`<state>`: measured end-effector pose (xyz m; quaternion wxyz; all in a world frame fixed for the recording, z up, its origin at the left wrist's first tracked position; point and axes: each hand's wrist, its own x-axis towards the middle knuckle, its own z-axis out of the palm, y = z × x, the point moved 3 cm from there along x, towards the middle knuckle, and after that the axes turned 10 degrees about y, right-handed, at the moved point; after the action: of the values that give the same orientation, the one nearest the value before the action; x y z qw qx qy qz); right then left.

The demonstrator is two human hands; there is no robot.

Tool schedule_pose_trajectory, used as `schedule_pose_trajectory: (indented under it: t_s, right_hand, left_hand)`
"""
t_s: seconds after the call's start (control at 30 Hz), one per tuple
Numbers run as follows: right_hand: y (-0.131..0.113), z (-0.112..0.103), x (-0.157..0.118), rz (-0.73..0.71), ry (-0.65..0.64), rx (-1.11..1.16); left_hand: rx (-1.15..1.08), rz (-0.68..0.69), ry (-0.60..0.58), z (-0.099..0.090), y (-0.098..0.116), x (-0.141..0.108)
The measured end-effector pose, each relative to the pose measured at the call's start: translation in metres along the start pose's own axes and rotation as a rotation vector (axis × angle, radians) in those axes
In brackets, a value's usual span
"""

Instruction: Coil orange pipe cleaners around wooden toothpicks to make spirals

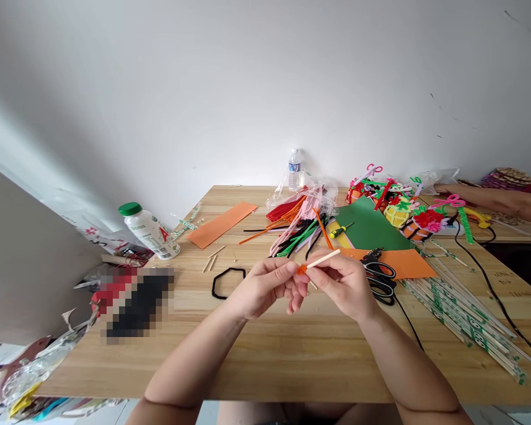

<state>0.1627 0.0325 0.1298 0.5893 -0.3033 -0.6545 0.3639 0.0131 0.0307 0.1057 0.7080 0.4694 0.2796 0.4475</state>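
Note:
My left hand is closed in a pinch on a small bit of orange pipe cleaner. Close against it, my right hand grips a short pale wooden stick between thumb and fingers. The orange piece sits at the stick's lower left end; whether it is wrapped around that end I cannot tell. On the table to the left of my hands lies a black pipe cleaner bent into an angular loop. Several short cut sticks lie just behind that loop.
Pipe cleaners, green card and a yellow screwdriver lie behind my hands. Scissors and wrapped sticks are at right, near a black cable. A white bottle stands left. Another person's arm reaches in.

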Motion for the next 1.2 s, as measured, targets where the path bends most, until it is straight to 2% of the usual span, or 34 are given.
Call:
schedule_pose_trajectory:
  t_s: [0.07, 0.1, 0.17, 0.23, 0.37, 0.43, 0.5, 0.6, 0.7, 0.87, 0.97, 1.03, 1.1, 1.2]
  right_hand:
    - [0.0, 0.0, 0.0, -0.055, -0.016, -0.032]
    - [0.0, 0.0, 0.0, -0.072, -0.017, -0.049]
    - [0.002, -0.001, 0.0, -0.081, -0.019, -0.073]
    - [0.004, -0.001, 0.0, -0.072, -0.008, -0.075]
    - [0.005, 0.0, 0.0, -0.002, 0.052, -0.03]
    - [0.007, 0.002, -0.002, 0.071, 0.08, 0.013]
    - [0.01, 0.004, -0.004, 0.158, 0.11, 0.074]
    - [0.015, 0.007, -0.007, 0.277, 0.118, 0.166]
    - [0.016, 0.007, -0.007, 0.309, 0.092, 0.154]
    - [0.011, 0.006, -0.004, 0.297, 0.036, 0.121]
    - [0.01, 0.005, -0.003, 0.307, 0.032, 0.113]
    - [0.009, 0.004, -0.002, 0.3, 0.033, 0.101]
    - [0.009, 0.004, -0.002, 0.263, 0.036, 0.095]
    - [0.006, 0.004, -0.001, 0.159, 0.033, 0.083]
  left_hand:
    - [-0.095, -0.115, 0.031, -0.001, -0.003, 0.001]
    - [-0.095, -0.119, 0.062, -0.002, -0.003, 0.001]
    - [0.004, -0.017, 0.121, -0.004, -0.001, 0.002]
    - [0.252, 0.227, 0.174, -0.004, 0.006, 0.0]
    - [0.853, 0.983, 0.294, 0.002, 0.017, -0.011]
    - [1.058, 1.276, 0.343, 0.004, 0.015, -0.015]
    - [1.213, 1.444, 0.391, 0.005, 0.009, -0.017]
    - [1.346, 1.556, 0.426, 0.004, 0.005, -0.017]
    - [1.389, 1.546, 0.406, 0.002, 0.005, -0.016]
    - [1.368, 1.437, 0.366, 0.001, 0.004, -0.016]
    - [1.295, 1.396, 0.35, 0.003, 0.006, -0.017]
    - [1.185, 1.318, 0.313, 0.005, 0.01, -0.018]
    - [1.018, 1.146, 0.263, 0.007, 0.016, -0.018]
    - [0.674, 0.686, 0.251, 0.003, 0.018, -0.014]
